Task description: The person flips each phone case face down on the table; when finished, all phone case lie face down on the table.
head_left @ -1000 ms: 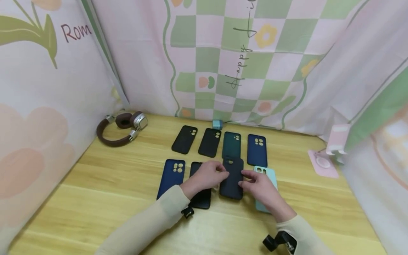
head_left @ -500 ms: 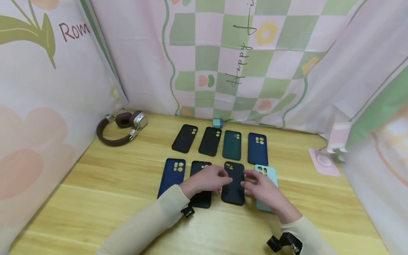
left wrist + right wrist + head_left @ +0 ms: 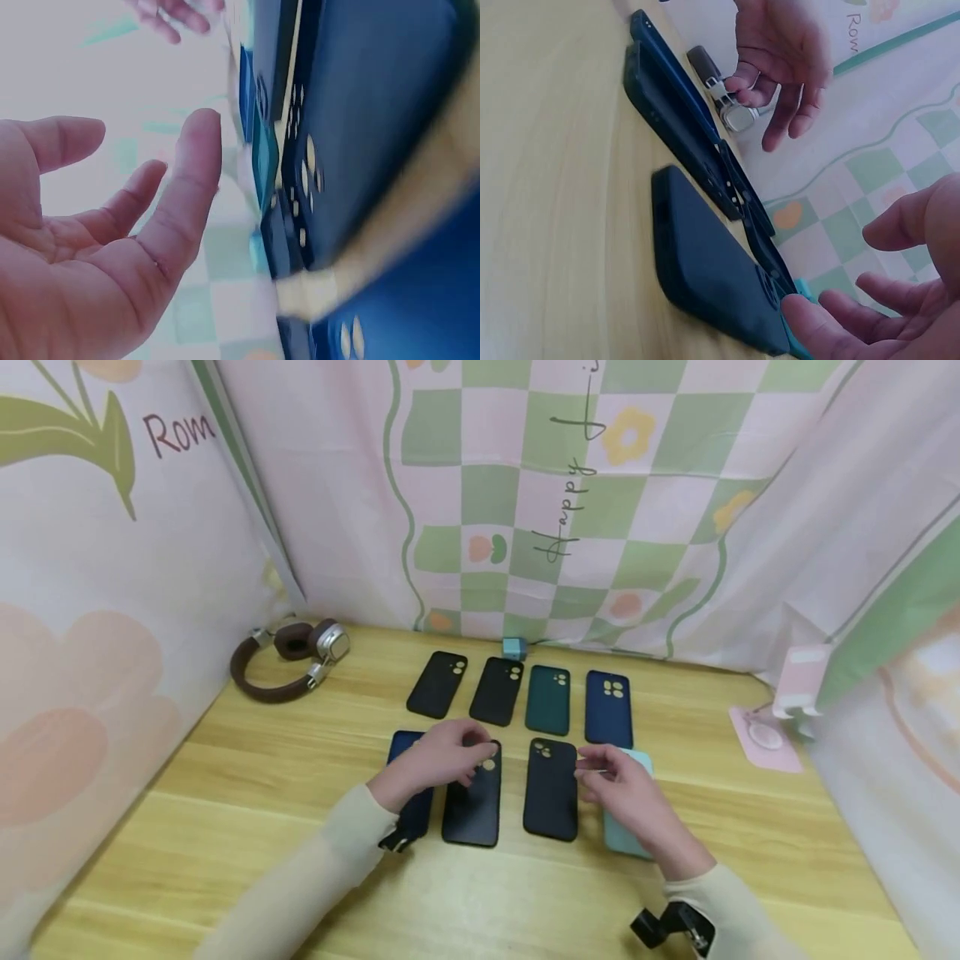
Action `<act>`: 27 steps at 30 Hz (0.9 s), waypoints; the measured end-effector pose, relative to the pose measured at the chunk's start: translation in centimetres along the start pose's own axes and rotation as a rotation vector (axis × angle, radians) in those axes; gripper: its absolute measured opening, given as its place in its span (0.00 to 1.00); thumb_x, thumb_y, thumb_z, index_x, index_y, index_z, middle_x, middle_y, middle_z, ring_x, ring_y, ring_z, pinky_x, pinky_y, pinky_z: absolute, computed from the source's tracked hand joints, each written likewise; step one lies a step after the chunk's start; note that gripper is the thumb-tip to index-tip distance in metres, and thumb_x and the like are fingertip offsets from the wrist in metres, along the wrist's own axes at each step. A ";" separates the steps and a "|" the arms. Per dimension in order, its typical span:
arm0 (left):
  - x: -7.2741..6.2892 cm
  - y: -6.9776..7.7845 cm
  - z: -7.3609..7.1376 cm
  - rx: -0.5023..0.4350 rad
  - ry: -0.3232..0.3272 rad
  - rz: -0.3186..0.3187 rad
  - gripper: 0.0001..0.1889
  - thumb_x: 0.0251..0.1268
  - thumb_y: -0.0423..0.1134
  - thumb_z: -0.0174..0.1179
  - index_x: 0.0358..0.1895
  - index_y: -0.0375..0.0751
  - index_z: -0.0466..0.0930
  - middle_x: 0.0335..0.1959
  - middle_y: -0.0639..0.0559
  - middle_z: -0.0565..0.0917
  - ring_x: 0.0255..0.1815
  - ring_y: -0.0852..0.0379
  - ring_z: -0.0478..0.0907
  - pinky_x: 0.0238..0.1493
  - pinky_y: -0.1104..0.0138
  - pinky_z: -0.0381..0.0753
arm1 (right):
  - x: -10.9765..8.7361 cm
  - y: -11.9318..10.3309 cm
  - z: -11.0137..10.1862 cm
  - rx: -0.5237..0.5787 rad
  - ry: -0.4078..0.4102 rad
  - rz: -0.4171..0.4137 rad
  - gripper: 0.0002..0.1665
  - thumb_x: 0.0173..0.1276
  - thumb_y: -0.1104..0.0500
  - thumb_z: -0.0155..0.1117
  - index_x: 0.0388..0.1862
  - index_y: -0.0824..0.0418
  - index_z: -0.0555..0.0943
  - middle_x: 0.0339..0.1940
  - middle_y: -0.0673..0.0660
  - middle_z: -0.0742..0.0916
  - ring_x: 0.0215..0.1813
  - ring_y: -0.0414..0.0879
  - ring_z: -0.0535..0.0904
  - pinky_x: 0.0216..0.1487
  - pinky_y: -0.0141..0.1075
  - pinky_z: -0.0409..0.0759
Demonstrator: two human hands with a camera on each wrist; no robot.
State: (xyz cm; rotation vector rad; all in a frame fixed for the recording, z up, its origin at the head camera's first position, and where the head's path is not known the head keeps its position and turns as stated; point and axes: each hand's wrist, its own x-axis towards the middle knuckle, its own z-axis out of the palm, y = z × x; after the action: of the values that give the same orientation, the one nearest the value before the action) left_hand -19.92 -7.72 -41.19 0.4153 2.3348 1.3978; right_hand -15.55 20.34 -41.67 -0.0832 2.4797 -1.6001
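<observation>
My left hand [image 3: 438,758] hovers with loose, parted fingers over the front row of phone cases, and the left wrist view shows nothing in its fingers [image 3: 196,161]. Below it lie a black phone case [image 3: 472,817] and a partly covered dark blue phone case [image 3: 417,817]. My right hand [image 3: 624,793] holds nothing; its fingertips are right at the right edge of another black phone case [image 3: 551,793], which lies flat on the table. Under the right hand sits a mint phone case [image 3: 628,837], partly hidden by it.
A back row has two black phone cases [image 3: 437,687] [image 3: 495,693], a dark green one [image 3: 547,702] and a dark blue one [image 3: 608,717]. Behind them stands a small blue cube [image 3: 513,649]. Brown headphones [image 3: 273,693] lie left; a pink phone stand [image 3: 765,739] stands right.
The black phone case came down toward me into the front row and both hands let go of it. My left hand then moved left, over the neighbouring cases; the right barely moved.
</observation>
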 end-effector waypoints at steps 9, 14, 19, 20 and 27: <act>-2.5 -1.3 -2.1 0.052 0.057 -0.076 0.12 0.72 0.47 0.57 0.46 0.41 0.78 0.31 0.39 0.82 0.23 0.51 0.81 0.30 0.56 0.83 | 0.6 -1.5 3.7 -0.005 -0.081 0.000 0.23 0.72 0.63 0.58 0.64 0.68 0.71 0.57 0.67 0.79 0.53 0.55 0.81 0.47 0.41 0.82; -3.0 -1.9 -1.7 0.101 0.033 -0.113 0.13 0.71 0.48 0.57 0.43 0.41 0.78 0.27 0.41 0.82 0.21 0.52 0.82 0.27 0.59 0.83 | 0.9 -1.9 6.6 -0.116 -0.116 -0.030 0.23 0.70 0.60 0.61 0.63 0.63 0.74 0.58 0.61 0.81 0.47 0.47 0.82 0.48 0.42 0.80; -2.8 -2.3 -1.3 0.116 0.009 -0.136 0.15 0.71 0.50 0.58 0.45 0.40 0.78 0.30 0.44 0.82 0.22 0.53 0.83 0.27 0.60 0.83 | 0.9 -2.1 8.5 -0.148 -0.141 -0.015 0.27 0.70 0.56 0.63 0.66 0.58 0.74 0.65 0.58 0.78 0.54 0.48 0.81 0.49 0.44 0.80; -2.8 -2.4 -1.3 0.118 0.004 -0.142 0.15 0.71 0.50 0.58 0.45 0.41 0.78 0.30 0.44 0.82 0.22 0.53 0.83 0.27 0.60 0.83 | 0.9 -2.2 8.7 -0.155 -0.141 -0.012 0.27 0.70 0.56 0.63 0.67 0.57 0.73 0.66 0.57 0.77 0.56 0.49 0.81 0.49 0.44 0.80; -2.6 -2.8 -1.1 0.121 -0.029 -0.138 0.17 0.70 0.52 0.58 0.47 0.41 0.78 0.26 0.45 0.82 0.22 0.53 0.83 0.29 0.62 0.80 | 1.4 -2.6 9.4 -0.162 -0.130 -0.008 0.27 0.70 0.55 0.62 0.67 0.55 0.73 0.68 0.56 0.75 0.62 0.54 0.77 0.54 0.48 0.78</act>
State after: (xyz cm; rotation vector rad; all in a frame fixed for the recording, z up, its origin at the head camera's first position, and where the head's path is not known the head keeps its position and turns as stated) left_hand -18.28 -10.96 -42.72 0.2996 2.3836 1.1837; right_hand -15.32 10.67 -43.26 -0.2126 2.5053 -1.3476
